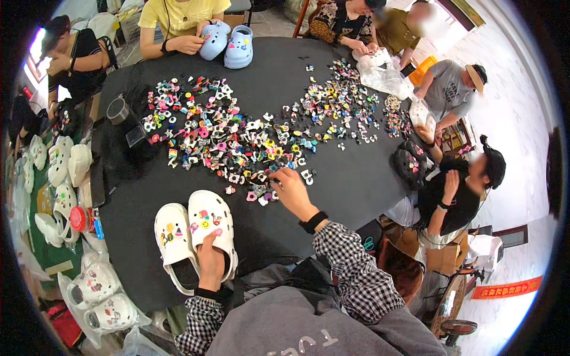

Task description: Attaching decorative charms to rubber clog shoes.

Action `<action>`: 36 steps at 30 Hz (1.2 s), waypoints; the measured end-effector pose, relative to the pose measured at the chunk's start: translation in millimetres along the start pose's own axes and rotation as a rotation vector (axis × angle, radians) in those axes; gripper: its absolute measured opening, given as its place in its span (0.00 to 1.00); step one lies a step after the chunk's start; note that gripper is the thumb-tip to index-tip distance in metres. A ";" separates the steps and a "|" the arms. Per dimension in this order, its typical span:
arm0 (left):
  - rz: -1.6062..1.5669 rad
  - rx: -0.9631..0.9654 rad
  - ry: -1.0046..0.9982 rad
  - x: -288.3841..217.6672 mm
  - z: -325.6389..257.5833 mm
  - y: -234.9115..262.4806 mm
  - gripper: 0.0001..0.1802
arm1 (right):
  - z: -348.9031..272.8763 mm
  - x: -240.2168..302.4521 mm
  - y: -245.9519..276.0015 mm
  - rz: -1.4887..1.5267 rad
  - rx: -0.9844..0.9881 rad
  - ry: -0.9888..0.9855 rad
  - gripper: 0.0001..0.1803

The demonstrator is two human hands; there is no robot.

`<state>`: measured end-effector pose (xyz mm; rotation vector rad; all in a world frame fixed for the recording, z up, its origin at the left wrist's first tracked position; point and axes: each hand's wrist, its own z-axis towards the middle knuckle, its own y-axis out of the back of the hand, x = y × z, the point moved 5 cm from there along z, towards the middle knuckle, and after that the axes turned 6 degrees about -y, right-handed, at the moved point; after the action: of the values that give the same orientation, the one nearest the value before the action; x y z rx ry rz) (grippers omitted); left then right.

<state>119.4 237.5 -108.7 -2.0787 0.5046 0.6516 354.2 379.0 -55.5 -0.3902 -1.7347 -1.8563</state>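
Note:
Two white clogs with colourful charms on their uppers lie side by side at the table's near edge. My left hand (212, 261) reaches into the opening of the right-hand clog (208, 204) and grips it, fingers at its upper by a pink charm. The left-hand clog (168, 215) rests against it. Over the near edge of a large heap of loose shoe charms (222, 133), my right hand (290, 188) has its fingertips drawn together among the pieces. Whatever is between those fingers is too small to make out.
Across the black table (350, 178), a person in yellow handles pale blue clogs (238, 47). Several other people sit around the table's sides. A black clog (408, 165) stands at the right edge. White clogs (59, 160) and bagged pairs (98, 291) crowd the left side.

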 end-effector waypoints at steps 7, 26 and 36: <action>0.001 0.052 -0.035 0.0 1.9 -3.0 0.21 | -28.4 -27.2 -13.4 0.058 0.084 -0.159 0.20; 0.000 0.087 -0.030 0.5 0.9 -2.2 0.21 | -29.6 -152.6 23.2 0.110 -0.102 -0.401 0.13; 0.009 0.105 -0.064 2.9 4.7 5.1 0.16 | -47.7 -131.7 32.8 0.868 0.009 -0.671 0.13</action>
<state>117.6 238.3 -115.9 -1.9520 0.5010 0.6808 486.2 358.8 -109.1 -1.6065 -1.5382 -1.1195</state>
